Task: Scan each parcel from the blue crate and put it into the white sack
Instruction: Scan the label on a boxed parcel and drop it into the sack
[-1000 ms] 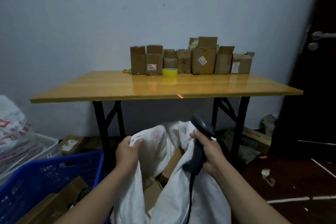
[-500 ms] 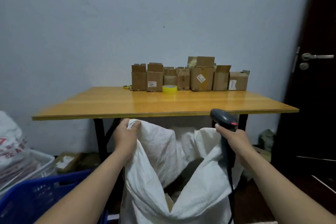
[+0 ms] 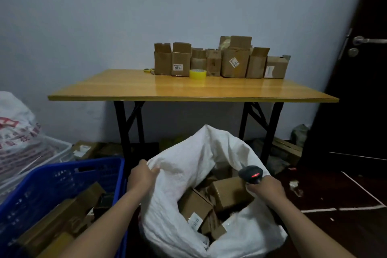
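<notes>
Parcels (image 3: 54, 241) lie in the blue crate (image 3: 52, 176), just left of and below the left hand (image 3: 142, 178), which grips the left rim of the white sack (image 3: 184, 165). The right hand (image 3: 267, 189) is curled round the scanner (image 3: 251, 174) at the sack's right rim, with the sack's mouth between it and the crate. The left hand is the nearer one. The long brown box (image 3: 80, 203) in the crate runs diagonally, its upper end toward that hand. Other boxes (image 3: 228, 193) sit inside the sack.

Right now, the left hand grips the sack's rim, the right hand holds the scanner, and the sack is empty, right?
Not empty: the head view shows parcels inside the sack. The left hand grips its rim; the right hand holds the scanner.
</notes>
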